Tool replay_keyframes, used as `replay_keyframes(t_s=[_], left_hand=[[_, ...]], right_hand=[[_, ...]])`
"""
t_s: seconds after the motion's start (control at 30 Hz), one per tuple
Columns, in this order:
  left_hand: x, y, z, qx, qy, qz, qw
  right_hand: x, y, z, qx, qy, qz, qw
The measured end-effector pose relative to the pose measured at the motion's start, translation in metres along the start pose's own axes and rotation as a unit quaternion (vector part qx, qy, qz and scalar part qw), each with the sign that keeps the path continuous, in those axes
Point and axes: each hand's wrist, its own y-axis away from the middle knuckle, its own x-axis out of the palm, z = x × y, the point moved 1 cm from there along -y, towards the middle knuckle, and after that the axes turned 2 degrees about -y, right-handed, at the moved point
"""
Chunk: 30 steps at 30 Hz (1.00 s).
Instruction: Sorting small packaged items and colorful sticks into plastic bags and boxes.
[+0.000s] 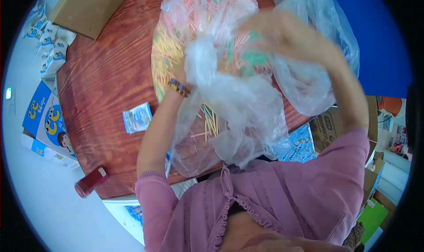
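Note:
A big clear plastic bag [240,104] lies across the table in front of me, its mouth bunched toward my body. Thin sticks [170,53] in pink, yellow and green fill its far part, and a few loose ones [211,121] show through the near part. My left hand [182,75], beyond a beaded bracelet [179,88], reaches into or behind the whitish folds of the bag, which hide its fingers. Over the right side of the sticks, my right hand [282,33] is raised and smeared by motion, so its fingers cannot be made out.
A small blue-and-white packet [137,118] lies on the reddish wood-grain table [101,88]. At the table's left edge is a dark red cylinder [91,181]. A cardboard box [90,9] stands far left. Another clear bag [318,75] rests at the right, by a carton [326,127].

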Motion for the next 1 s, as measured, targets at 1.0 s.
replay_keyframes(t_s=[1.0], left_hand=[[-0.054,0.001,-0.160,-0.082,-0.639,-0.043,0.763]], right_hand=[[0.051,0.144,0.070,0.142,0.106,-0.576,0.798]])
